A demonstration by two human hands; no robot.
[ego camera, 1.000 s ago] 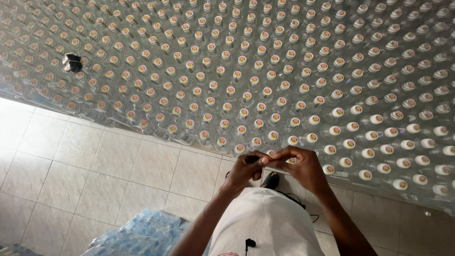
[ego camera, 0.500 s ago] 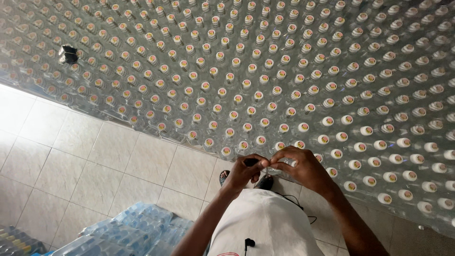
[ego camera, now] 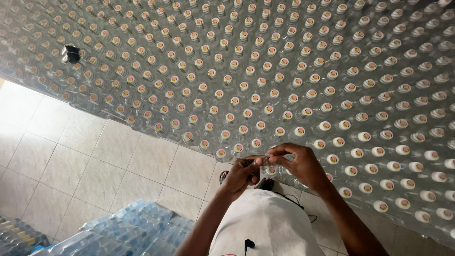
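— Clear plastic everywhere: a wide, tightly packed field of shrink-wrapped clear plastic bottles with white caps (ego camera: 265, 76) fills the top and right of the view. How many?

— Too many to count; rows run off every edge. One dark gap (ego camera: 72, 53) breaks the field at upper left. Compared with a second ago the field has slid up and left in the picture, so the head has tipped or moved; the bottles themselves do not seem to have shifted.

— Below that?

— Pale square-tiled floor (ego camera: 95, 156), then one bluish wrapped pack of bottles (ego camera: 128, 230) lying at lower left, which shows more now than it did a second ago. A second, darker pack (ego camera: 16, 234) peeks in at the corner.

— And the hands?

— Two. They stay together at the near edge of the field, just over the front row. The left hand (ego camera: 242, 173) is pinched shut on a small dark object (ego camera: 248, 162); what it is I cannot tell. The right hand (ego camera: 301, 166) has its fingertips closed on a bit of thin clear film (ego camera: 271, 159) at the edge bottles. Both have dropped slightly in the frame, the pinch unchanged.

— Anything smaller?

— One dark sandal (ego camera: 265, 183) under the hands, one thin black cable (ego camera: 297, 201) beside the white shirt (ego camera: 265, 223).
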